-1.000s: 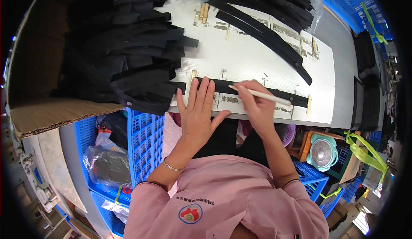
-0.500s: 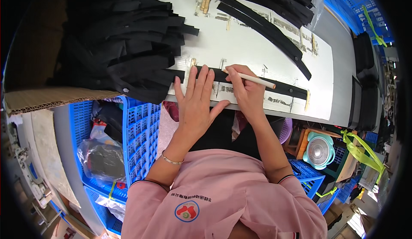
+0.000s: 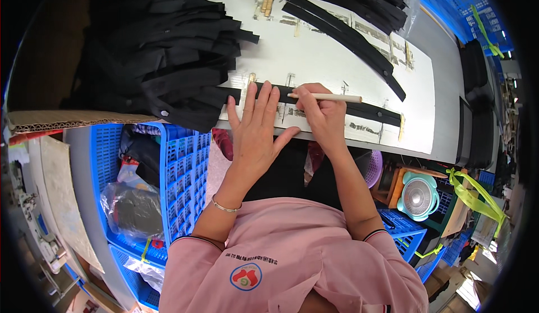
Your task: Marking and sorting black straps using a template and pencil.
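Note:
A black fabric strip point(image 3: 368, 111) lies lengthwise along the near part of a white board point(image 3: 418, 91) that bears dark marks and tan pieces of tape. My left hand point(image 3: 255, 119) rests flat over the strip's left part, fingers stretched out and thumb apart. Between the fingers of my right hand point(image 3: 324, 114) is a pale, slim pencil-like marker point(image 3: 339, 97). Its tip meets the strip just right of my left fingers, and its blunt end points right. A small round snap shows near the strip's right end.
Many black strips point(image 3: 185, 54) are heaped at the left beside a cardboard box edge point(image 3: 84, 121). More black strips point(image 3: 351, 37) lie at the far side under clear plastic. Blue crates point(image 3: 185, 184) stand below left; a turquoise fan point(image 3: 418, 196) is below right.
The marker's tip has shifted slightly left and down on the strip, and its shaft now lies more level. My left hand has stayed nearly in place.

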`<state>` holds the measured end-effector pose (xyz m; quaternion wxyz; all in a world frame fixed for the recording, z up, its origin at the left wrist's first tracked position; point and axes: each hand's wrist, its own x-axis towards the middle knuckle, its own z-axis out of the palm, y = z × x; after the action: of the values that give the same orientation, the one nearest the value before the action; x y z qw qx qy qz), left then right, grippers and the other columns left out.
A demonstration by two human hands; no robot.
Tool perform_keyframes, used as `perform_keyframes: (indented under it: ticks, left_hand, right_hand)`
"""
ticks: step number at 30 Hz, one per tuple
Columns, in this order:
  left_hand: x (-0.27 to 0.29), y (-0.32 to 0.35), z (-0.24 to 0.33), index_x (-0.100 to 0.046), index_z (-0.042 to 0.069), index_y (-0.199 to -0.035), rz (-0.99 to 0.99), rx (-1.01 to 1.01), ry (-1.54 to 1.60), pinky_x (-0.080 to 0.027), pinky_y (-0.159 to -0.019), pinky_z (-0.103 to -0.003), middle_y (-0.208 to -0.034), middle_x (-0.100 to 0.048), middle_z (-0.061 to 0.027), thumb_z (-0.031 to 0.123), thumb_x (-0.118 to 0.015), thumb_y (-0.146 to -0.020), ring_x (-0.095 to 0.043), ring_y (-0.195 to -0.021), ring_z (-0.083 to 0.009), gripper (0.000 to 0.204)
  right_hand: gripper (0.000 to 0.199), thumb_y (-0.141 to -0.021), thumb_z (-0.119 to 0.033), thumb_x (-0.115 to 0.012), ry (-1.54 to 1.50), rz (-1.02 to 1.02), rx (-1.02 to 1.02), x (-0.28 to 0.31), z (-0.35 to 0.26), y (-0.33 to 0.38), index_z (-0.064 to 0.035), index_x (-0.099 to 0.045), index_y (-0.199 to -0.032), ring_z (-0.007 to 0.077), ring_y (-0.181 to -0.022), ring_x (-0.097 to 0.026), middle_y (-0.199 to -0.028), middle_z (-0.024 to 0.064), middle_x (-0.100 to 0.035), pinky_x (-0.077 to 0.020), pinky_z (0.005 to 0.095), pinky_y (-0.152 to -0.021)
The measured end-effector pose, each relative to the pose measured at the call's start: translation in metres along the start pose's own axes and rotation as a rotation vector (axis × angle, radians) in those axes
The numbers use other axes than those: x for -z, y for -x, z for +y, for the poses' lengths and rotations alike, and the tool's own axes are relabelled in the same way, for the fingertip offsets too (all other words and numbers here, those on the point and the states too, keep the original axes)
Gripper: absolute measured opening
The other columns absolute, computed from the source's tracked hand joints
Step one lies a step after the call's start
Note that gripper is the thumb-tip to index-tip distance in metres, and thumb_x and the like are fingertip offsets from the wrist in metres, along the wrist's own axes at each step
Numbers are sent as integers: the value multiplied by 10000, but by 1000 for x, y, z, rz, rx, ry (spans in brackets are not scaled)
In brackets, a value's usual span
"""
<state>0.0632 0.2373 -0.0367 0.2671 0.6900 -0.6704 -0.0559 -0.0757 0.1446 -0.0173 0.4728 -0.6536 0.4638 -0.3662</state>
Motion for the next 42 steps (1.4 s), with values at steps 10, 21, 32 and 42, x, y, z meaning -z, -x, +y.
perform_keyframes:
  ticks: [10,21,32,42]
  left_hand:
    - [-2,-4,4,-442,13,-1471,-4,-2,-3,-122,-1176,-629,-1560,-404,-143,434,-740,-857,-288,-1493,-354,802]
    - [0,-1,8,-450,25,-1467,-3,13,-39,-102,-1189,-609,-1550,-423,-124,442,-729,-878,-293,-1493,-338,773]
    - [-2,-7,40,-378,72,-1538,-31,-81,-5,-53,-1184,-640,-1592,-365,-134,482,-728,-855,-242,-1510,-362,870]
    - [-35,-22,75,-534,37,-1415,-110,-175,103,-147,-1179,-611,-1495,-495,-116,449,-735,-855,-395,-1422,-312,723]
  right_hand:
    - [189,-969,-121,-631,-48,-78,142,2,12,-1,37,-725,-925,68,-646,-576,-742,39,-687,-453,221,-597]
    - [179,-961,-120,-602,-89,269,-2,77,9,23,10,-712,-906,48,-620,-527,-683,10,-630,-419,217,-574]
    - [199,-991,-138,-611,48,218,13,88,30,17,33,-708,-957,59,-708,-566,-753,26,-648,-418,201,-631]
    - [159,-963,-106,-628,-5,219,68,85,37,17,42,-683,-942,96,-688,-595,-778,64,-673,-456,247,-613]
